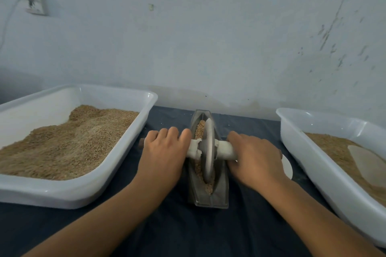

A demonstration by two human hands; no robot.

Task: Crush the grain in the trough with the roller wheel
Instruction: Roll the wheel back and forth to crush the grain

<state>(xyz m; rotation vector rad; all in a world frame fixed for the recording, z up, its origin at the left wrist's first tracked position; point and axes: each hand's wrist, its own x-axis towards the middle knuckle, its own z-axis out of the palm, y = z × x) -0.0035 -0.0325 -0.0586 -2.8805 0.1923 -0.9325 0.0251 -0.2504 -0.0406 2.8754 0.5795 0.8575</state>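
1. One metal trough (208, 199) lies on the table (208, 233) between two white trays, its long axis running away from the person.
2. One roller wheel (208, 148) stands upright in the trough's grain (200, 129), its handle crosswise.
3. The left hand (164, 150) and right hand (255, 157) each grip a handle end, apart.
4. Left tray (62, 192) and right tray (313, 169) both hold grain.
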